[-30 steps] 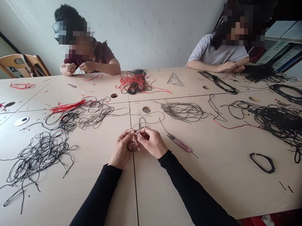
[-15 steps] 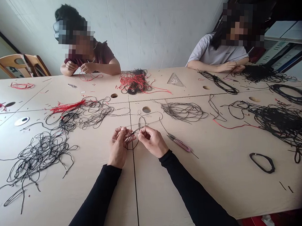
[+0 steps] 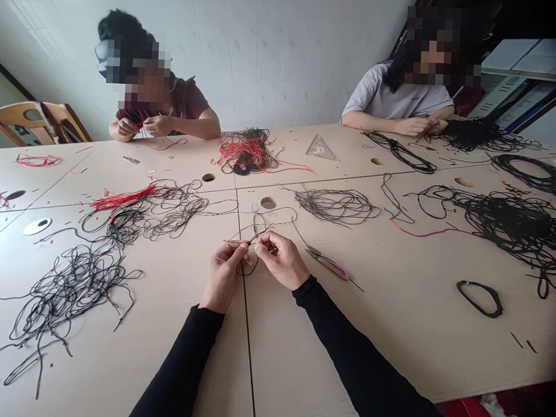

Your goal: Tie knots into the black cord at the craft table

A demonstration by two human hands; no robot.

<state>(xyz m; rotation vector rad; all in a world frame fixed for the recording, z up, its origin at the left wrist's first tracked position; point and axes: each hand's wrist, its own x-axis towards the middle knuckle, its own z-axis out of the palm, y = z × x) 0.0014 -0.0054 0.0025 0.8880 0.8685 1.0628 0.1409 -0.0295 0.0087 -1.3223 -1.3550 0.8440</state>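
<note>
A thin black cord [image 3: 259, 224] is looped between my two hands, over the middle of the table. My left hand [image 3: 225, 271] pinches it between thumb and forefinger, and a loop hangs below the fingertips. Close beside it, my right hand [image 3: 281, 258] has its fingers closed on the cord too. Part of the cord curves away on the tabletop behind my hands. The exact crossing of the strands at my fingertips is too small to make out. Just right of my right hand lies a pair of thread snips [image 3: 328, 263] with pinkish handles.
Tangled black cords [image 3: 74, 292] lie at left, with red cords [image 3: 126, 197] behind them. More black cord heaps [image 3: 338, 205] spread behind and right. A black band [image 3: 479, 298] lies at right. A triangle ruler [image 3: 321, 147] is farther back. Two people work across the table [image 3: 299, 351].
My left hand has shifted slightly right, closer to my right hand, and its fingers have drawn together on the cord. My right hand has barely moved.
</note>
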